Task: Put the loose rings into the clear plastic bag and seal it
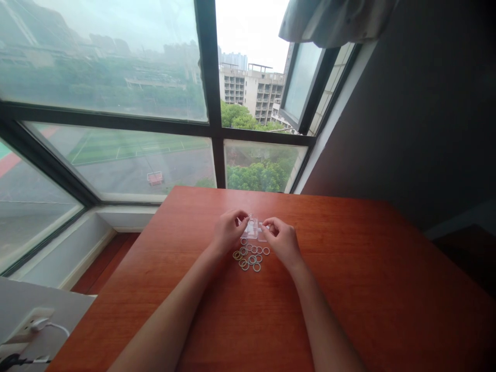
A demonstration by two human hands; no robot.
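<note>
A small clear plastic box rests on the table between my hands, partly covered by the fingers. My left hand is at the box's left side, thumb and fingers drawn together in a pinch. A faint ring-like outline shows by those fingertips, too small to make out surely. On the right side, my right hand pinches with thumb and forefinger close to the box's edge; what lies between them is hidden. Just nearer to me, several small pale rings lie loosely scattered, some overlapping, with a yellowish ring at their left.
The reddish-brown wooden table reaches back to a dark-framed window. A grey curtain hangs at the upper right. Low on the left, a white plug sits in a wall socket.
</note>
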